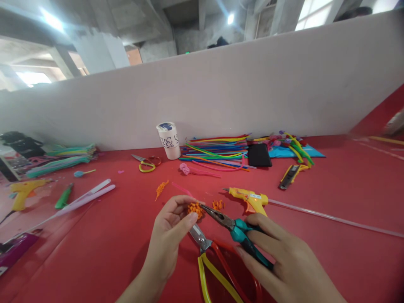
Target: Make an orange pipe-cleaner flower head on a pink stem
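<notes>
Pinched between the thumb and fingers of my left hand [173, 229] is a small orange pipe-cleaner flower [195, 209]. My right hand [280, 252] grips teal-and-black needle-nose pliers [235, 227], and their tips meet the flower's right side. Whether the jaws hold part of it I cannot tell. Below my hands lie large scissors [202, 242] with one yellow and one red handle, partly hidden. Just behind the pliers is a small orange curled piece [217, 205]. Another orange twisted piece [161, 189] rests farther left on the red table.
A yellow glue gun [249, 199] with a long clear glue stick lies right of the pliers. Behind stand a white cup [168, 141] and a pile of coloured pipe cleaners [214, 149]. Smaller scissors [145, 163], a black phone-like slab [259, 155] and a hair straightener [88, 198] lie around.
</notes>
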Demonstrator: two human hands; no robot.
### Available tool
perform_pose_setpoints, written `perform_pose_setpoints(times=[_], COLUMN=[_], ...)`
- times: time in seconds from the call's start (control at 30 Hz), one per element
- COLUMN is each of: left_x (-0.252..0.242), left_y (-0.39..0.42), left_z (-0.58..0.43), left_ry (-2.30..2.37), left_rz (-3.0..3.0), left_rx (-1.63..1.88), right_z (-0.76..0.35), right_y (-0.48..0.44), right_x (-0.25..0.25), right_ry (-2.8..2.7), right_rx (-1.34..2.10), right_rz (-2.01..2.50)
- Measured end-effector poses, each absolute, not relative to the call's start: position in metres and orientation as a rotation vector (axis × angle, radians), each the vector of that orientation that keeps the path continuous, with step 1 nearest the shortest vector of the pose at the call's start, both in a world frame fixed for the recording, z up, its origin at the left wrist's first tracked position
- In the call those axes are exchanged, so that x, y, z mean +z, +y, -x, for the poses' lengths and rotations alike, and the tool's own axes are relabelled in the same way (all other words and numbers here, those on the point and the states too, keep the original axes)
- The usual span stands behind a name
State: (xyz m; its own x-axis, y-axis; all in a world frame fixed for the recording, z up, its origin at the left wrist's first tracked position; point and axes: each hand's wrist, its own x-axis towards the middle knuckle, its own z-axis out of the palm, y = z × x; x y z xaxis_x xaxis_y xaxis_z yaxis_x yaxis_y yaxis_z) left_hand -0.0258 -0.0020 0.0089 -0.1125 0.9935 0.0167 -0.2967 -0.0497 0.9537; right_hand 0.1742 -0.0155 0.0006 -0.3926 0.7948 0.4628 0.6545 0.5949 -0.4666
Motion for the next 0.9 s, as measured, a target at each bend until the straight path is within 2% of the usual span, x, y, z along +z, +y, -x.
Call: perform_pose_setpoints(times=[0.6, 0.73, 0.9], left_x=[0.001, 0.001, 0.006], left_y=[0.000, 0.002, 0.001], left_z=[0.029, 0.029, 0.027], left_ry=[1.112, 1.077, 1.016], left_rz=[-1.165, -1.081, -0.945], left_rx=[1.419, 1.404, 1.399], right_z=[-0.179, -0.178, -0.173], right_y=[-0.007, -0.011, -0.014], right_x=[0.006, 0.000, -0.004], right_ry=[-2.125, -2.143, -2.185], right_rx=[0.688, 0.450, -0.150], right_rz=[1.170, 1.179, 1.125])
